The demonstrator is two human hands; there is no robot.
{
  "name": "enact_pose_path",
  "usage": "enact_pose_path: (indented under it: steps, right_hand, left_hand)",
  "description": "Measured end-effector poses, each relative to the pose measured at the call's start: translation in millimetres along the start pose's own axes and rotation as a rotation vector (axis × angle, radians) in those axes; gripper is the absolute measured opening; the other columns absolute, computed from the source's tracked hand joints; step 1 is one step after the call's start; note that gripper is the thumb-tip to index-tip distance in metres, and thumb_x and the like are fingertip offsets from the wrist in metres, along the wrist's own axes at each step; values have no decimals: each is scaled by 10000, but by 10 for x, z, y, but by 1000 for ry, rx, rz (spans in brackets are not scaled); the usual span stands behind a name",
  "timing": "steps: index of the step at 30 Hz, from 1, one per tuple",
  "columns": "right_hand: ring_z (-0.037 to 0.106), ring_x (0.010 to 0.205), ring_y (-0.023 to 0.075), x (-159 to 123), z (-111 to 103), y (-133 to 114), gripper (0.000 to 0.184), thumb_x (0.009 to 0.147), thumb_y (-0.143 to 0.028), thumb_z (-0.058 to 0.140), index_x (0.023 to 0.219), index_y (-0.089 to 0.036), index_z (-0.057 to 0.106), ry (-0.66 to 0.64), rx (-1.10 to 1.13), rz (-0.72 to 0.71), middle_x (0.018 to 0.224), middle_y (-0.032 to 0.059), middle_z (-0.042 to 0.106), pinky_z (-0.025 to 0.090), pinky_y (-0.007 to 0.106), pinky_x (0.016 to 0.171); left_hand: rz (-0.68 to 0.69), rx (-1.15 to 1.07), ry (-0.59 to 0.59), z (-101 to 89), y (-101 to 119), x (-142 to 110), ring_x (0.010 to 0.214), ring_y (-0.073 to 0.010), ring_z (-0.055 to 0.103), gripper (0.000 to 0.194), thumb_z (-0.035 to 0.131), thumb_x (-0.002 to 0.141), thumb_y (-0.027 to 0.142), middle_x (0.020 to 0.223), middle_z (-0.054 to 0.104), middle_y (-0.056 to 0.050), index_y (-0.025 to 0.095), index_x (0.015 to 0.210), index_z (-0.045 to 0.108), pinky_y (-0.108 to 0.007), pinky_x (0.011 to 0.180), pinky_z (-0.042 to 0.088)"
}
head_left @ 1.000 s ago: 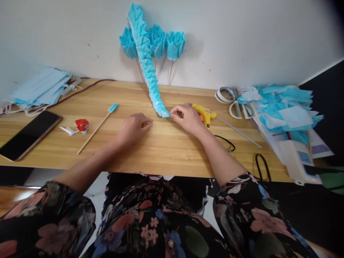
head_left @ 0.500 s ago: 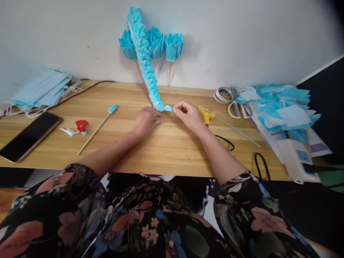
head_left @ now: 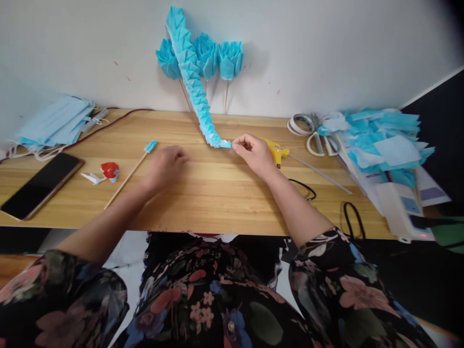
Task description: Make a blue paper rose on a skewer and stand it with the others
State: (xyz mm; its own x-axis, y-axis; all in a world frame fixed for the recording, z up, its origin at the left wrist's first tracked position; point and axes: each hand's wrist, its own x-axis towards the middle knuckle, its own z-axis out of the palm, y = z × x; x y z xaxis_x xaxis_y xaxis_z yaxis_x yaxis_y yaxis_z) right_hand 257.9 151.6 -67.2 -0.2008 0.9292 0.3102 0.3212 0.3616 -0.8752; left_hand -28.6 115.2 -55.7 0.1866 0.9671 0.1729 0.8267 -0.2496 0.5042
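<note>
My right hand (head_left: 253,153) pinches the near tip of a long strip of folded blue petals (head_left: 192,79) between thumb and forefinger. The strip leans up against the wall, in front of blue flowers (head_left: 230,60) on thin sticks. Apart from the strip, my left hand (head_left: 166,166) hovers over the table, its curled fingers smeared by motion. Closest to it is a wooden stick (head_left: 130,179) with a small blue bud (head_left: 151,146) at its top. A yellow glue gun (head_left: 278,153) lies partly hidden behind my right hand.
Left on the table (head_left: 217,203) are face masks (head_left: 56,121), a phone (head_left: 41,186) and a red-and-white piece (head_left: 109,170). On the right lie a tape roll (head_left: 300,124), scissors (head_left: 316,145), a glue stick (head_left: 319,173), blue cut pieces (head_left: 380,140) and a white device (head_left: 398,210).
My left hand has let go of the strip's lower end and moved left toward the bud stick. My right hand keeps its pinch on the tip, almost in place.
</note>
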Motion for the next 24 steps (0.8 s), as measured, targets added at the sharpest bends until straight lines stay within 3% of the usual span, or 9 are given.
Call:
enact_pose_path:
  steps: [3, 5, 9, 14, 18, 24]
  right_hand:
    - [582, 709, 157, 1, 17, -9, 153, 850, -366, 653, 799, -223, 657, -1, 21, 2, 774, 5, 687, 447, 326, 697]
    - [585, 720, 159, 2, 32, -9, 154, 844, -370, 657, 798, -224, 660, 11, 36, 15, 784, 6, 691, 454, 329, 708]
    - [587, 732, 163, 0, 47, 10, 143, 826, -362, 666, 791, -223, 663, 47, 50, 35, 788, 7, 690, 462, 328, 705]
    - [579, 720, 158, -5, 31, 40, 143, 831, -363, 666, 791, -225, 667, 63, 32, 37, 771, 1, 676, 460, 324, 696]
    - [584, 721, 159, 1, 21, 45, 143, 830, -364, 667, 798, -224, 672, 59, 35, 38, 775, 5, 686, 463, 326, 702]
    - [573, 711, 155, 3, 23, 35, 153, 829, -367, 661, 784, -220, 665, 45, 38, 43, 760, 4, 684, 462, 324, 699]
  left_hand:
    - [-114, -47, 81, -258, -156, -71, 743, -200, 601, 132, 569, 880, 277, 770, 675, -26, 217, 772, 616, -301, 695, 457]
    - [-113, -91, 66, -265, -133, -104, 725, -189, 597, 127, 568, 871, 276, 757, 671, -16, 215, 773, 621, -290, 679, 453]
    - [59, -153, -48, 59, 112, -84, 819, -197, 643, 133, 569, 889, 262, 876, 728, -38, 195, 826, 664, -312, 777, 507]
    - [235, -42, -50, 448, 284, 136, 984, -240, 677, 228, 522, 971, 222, 1019, 752, -98, 172, 979, 744, -385, 924, 529]
    - [273, 47, -72, 510, 287, 239, 1016, -263, 679, 279, 503, 1001, 214, 1055, 745, -117, 167, 1066, 770, -409, 946, 537]
    - [291, 76, -57, 515, 331, 166, 999, -257, 667, 257, 517, 1010, 206, 1038, 736, -123, 154, 1058, 765, -401, 940, 533]
